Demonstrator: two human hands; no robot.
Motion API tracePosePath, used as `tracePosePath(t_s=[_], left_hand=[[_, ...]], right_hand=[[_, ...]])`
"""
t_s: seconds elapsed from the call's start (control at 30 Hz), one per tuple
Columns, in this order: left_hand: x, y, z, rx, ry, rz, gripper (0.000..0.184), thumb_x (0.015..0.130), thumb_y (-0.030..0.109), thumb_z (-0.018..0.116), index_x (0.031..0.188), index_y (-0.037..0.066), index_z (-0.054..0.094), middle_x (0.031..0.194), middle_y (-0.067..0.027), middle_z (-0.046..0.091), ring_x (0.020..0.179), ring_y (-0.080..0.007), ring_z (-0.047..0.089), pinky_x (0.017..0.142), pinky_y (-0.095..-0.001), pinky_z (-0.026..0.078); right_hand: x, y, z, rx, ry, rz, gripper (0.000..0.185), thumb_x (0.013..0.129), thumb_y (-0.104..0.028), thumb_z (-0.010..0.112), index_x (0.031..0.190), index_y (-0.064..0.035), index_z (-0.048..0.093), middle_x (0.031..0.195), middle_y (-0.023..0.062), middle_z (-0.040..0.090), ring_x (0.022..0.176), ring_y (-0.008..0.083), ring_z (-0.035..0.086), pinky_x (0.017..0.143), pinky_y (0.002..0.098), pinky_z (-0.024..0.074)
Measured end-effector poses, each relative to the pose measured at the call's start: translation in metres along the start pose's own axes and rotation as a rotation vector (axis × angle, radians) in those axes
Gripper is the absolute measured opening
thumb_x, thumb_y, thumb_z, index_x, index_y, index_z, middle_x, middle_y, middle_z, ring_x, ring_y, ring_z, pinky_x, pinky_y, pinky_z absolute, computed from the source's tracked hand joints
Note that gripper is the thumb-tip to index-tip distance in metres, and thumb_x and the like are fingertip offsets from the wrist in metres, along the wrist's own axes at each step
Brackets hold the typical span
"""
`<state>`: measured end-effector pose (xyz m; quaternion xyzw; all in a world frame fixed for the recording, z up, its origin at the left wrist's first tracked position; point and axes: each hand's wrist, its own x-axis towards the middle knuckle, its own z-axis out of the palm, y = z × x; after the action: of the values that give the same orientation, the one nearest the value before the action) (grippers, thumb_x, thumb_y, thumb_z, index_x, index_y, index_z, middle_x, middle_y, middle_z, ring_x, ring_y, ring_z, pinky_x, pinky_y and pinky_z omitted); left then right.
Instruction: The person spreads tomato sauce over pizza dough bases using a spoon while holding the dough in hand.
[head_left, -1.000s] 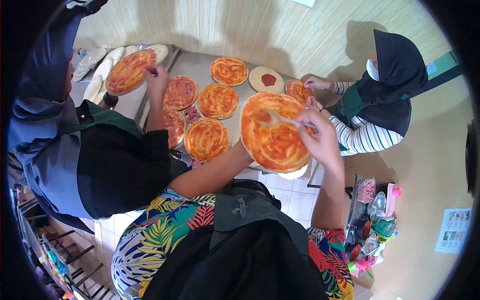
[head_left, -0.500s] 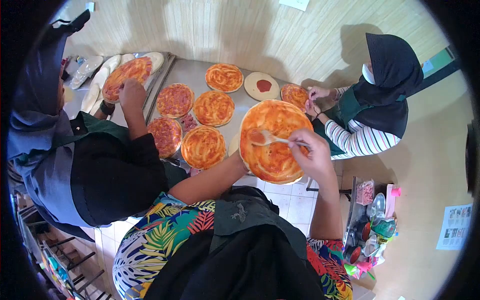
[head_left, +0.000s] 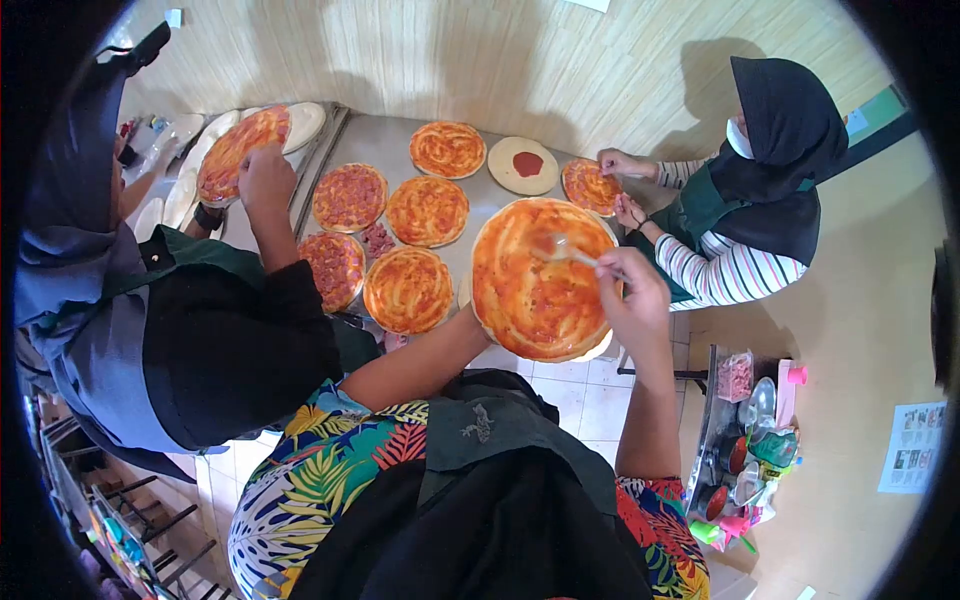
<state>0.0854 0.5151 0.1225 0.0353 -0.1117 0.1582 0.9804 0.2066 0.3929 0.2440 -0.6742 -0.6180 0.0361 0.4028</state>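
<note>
A round pizza base (head_left: 520, 300) spread with red-orange tomato sauce is held up in front of me. My left hand (head_left: 484, 328) supports it from below, its fingers hidden beneath the dough. In my right hand (head_left: 637, 288) the fingers are closed round the handle of a spoon (head_left: 576, 256). The spoon's bowl, slightly blurred, rests on the sauce in the upper middle of the base. Beyond it on the metal table (head_left: 385, 137) lie several sauced bases, among them one sauced base (head_left: 427, 212), and a pale base (head_left: 507, 172) with a single patch of sauce.
At the left a co-worker's hand (head_left: 266, 180) is over a topped pizza (head_left: 240, 155). A co-worker at the right has one hand (head_left: 625, 165) over a small pizza (head_left: 588, 187). A side table at the lower right bears a tub of pink pieces (head_left: 735, 378) and bowls.
The spoon has moved up and to the right across the sauce with my right hand. The held base has shifted slightly left. The right co-worker's upper hand has moved left over the small pizza.
</note>
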Motion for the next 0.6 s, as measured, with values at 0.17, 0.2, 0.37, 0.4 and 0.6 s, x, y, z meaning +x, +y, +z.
tracePosePath(t_s=[0.17,0.2,0.37,0.4,0.6], left_hand=[[-0.001,-0.001,0.016,-0.137,-0.11,-0.01,0.064,0.098,0.048,0.047,0.148,0.008,0.037,0.147,-0.0169,0.046,0.13,-0.031,0.052,0.11,-0.0472,0.043],[-0.001,-0.003,0.012,-0.138,-0.108,-0.022,0.064,0.098,0.048,0.047,0.148,0.008,0.037,0.147,-0.0169,0.046,0.13,-0.031,0.052,0.11,-0.0472,0.043],[0.0,-0.018,0.006,-0.229,-0.111,-0.07,0.061,0.099,0.045,0.046,0.147,0.008,0.038,0.147,-0.017,0.046,0.131,-0.0312,0.051,0.109,-0.0489,0.044],[0.0,-0.017,0.003,-0.227,-0.107,-0.077,0.061,0.099,0.045,0.046,0.147,0.008,0.038,0.147,-0.017,0.046,0.131,-0.0312,0.051,0.109,-0.0489,0.044],[-0.02,0.0,-0.004,0.06,0.091,0.016,0.062,0.099,0.047,0.047,0.147,0.009,0.038,0.147,-0.0165,0.045,0.133,-0.0313,0.049,0.111,-0.0499,0.042]], right_hand=[[-0.006,0.007,-0.002,-0.032,0.218,0.241,0.009,0.088,-0.004,0.064,0.095,-0.0014,0.06,0.086,0.0136,0.067,0.079,0.0245,0.072,0.07,0.0318,0.0546],[-0.005,0.001,0.002,-0.072,0.199,0.205,0.01,0.088,-0.005,0.064,0.096,-0.0019,0.061,0.085,0.0135,0.067,0.079,0.0244,0.072,0.07,0.0322,0.0546],[0.006,-0.011,0.002,-0.134,0.191,0.212,0.01,0.087,-0.01,0.063,0.096,-0.0056,0.061,0.086,0.0146,0.069,0.078,0.0304,0.071,0.067,0.0382,0.0541],[0.002,-0.006,-0.001,-0.131,0.196,0.218,0.01,0.087,-0.01,0.063,0.096,-0.0056,0.061,0.086,0.0146,0.069,0.078,0.0304,0.071,0.067,0.0382,0.0541],[-0.038,-0.006,-0.005,-0.132,0.089,0.381,0.01,0.087,-0.01,0.063,0.095,-0.0049,0.061,0.083,0.0135,0.068,0.076,0.0264,0.072,0.065,0.0347,0.0538]])
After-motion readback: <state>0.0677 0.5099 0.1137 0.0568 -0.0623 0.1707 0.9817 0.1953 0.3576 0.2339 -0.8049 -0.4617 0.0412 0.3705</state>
